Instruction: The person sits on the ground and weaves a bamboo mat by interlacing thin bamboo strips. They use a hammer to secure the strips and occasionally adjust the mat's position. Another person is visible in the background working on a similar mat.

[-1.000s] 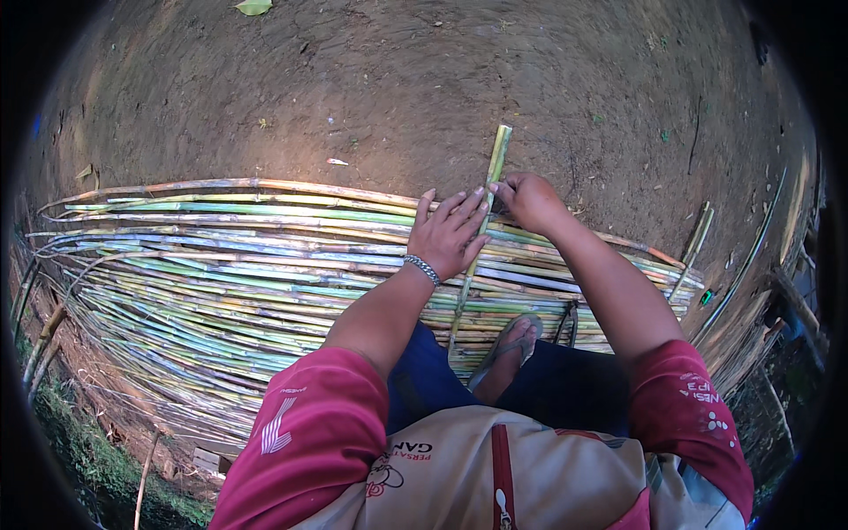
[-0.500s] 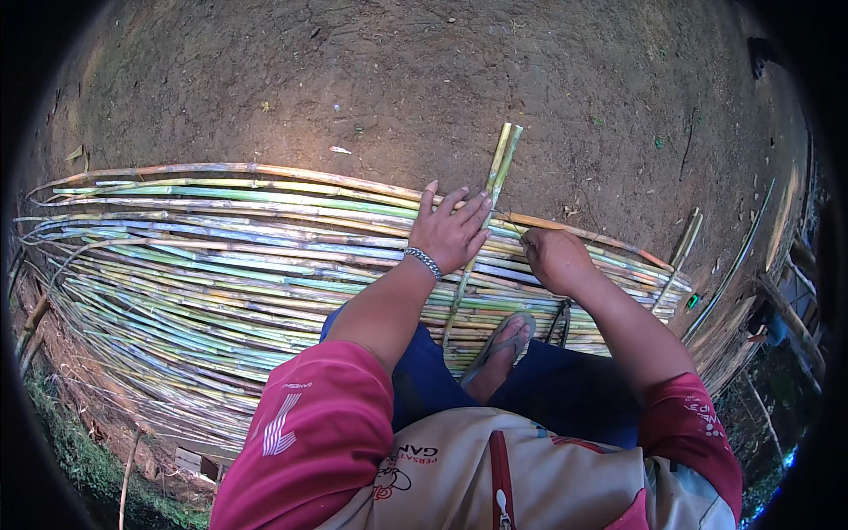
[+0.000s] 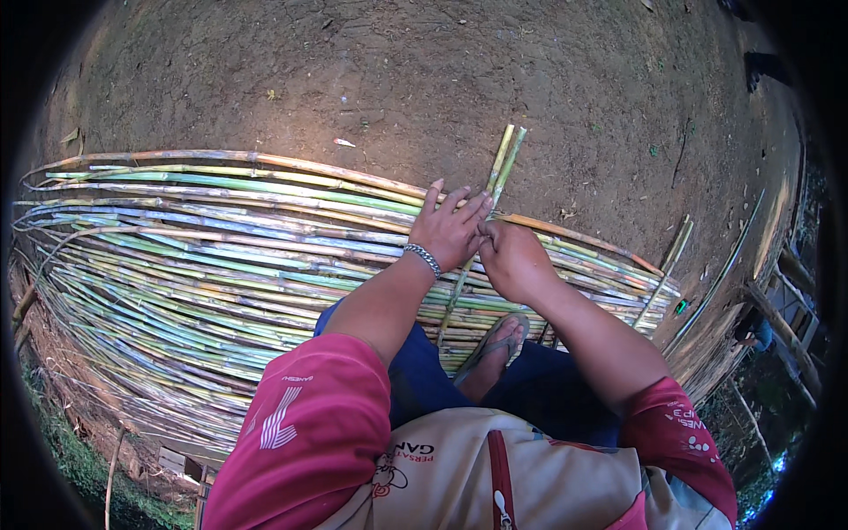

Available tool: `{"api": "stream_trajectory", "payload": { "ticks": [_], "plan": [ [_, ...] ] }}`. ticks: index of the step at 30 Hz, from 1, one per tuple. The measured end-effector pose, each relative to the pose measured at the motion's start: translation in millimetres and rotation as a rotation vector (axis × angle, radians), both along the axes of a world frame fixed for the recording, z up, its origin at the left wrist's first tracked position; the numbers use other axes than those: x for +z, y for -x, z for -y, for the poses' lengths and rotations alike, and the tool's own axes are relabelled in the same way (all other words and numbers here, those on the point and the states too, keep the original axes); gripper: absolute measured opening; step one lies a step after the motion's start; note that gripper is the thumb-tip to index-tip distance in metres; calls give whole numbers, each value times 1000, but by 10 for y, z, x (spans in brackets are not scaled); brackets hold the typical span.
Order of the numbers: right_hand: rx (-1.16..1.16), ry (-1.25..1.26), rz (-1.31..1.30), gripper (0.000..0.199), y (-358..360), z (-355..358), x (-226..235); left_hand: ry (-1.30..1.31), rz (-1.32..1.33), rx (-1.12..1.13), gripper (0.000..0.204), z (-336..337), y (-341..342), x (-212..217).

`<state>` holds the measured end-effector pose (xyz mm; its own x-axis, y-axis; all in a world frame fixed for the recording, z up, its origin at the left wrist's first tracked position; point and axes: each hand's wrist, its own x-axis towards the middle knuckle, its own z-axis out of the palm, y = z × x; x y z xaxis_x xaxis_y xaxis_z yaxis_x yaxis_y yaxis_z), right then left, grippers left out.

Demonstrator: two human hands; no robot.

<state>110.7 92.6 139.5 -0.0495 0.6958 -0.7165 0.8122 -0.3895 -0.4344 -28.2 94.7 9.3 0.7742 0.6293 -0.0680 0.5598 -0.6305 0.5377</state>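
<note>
Long jointed canes (image 3: 265, 231) in green, yellow and brown lie side by side in a broad mat on the ground. A pair of thin cross canes (image 3: 503, 163) runs over them near the middle, its ends jutting past the far edge. My left hand (image 3: 448, 227) rests flat on the canes, fingers spread, fingertips against the cross pair. Just to its right, my right hand (image 3: 517, 262) is closed, with thumb and fingertips pinched at the crossing beside the left fingers. Whatever it pinches is too small or hidden to make out.
Another cross pair of canes (image 3: 669, 261) lies over the right end of the mat. My sandalled foot (image 3: 496, 349) is on the canes. A small bright green object (image 3: 681, 306) sits by the right end. Bare soil (image 3: 380, 79) stretches beyond, and wooden poles (image 3: 789, 340) stand at right.
My right hand has moved left, from a short way right of the cross pair up to the left fingers. The left hand stays in place.
</note>
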Motion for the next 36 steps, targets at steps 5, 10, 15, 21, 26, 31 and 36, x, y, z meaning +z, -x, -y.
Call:
{"api": "stream_trajectory", "payload": {
  "ticks": [5, 10, 15, 21, 26, 31, 36],
  "plan": [
    [264, 162, -231, 26, -302, -436, -180, 66, 15, 16, 51, -2, -11, -8],
    [247, 46, -9, 19, -598, -385, -209, -36, 71, 49, 47, 6, -12, 9],
    [483, -452, 101, 21, -685, 15, -489, -38, 78, 50, 49, 4, -19, 23],
    [573, -548, 44, 13, -801, 10, -762, -50, 69, 43, 50, 2, -15, 16],
    [556, -586, 36, 15, -764, -27, -794, -16, 22, 40, 54, 21, -25, -9],
    [456, -503, 208, 16, -606, 146, -746, 14, 11, 44, 57, 10, -14, 18],
    [396, -363, 286, 15, -467, 167, -744, 17, 30, 78, 61, 8, -20, 15]
  ]
}}
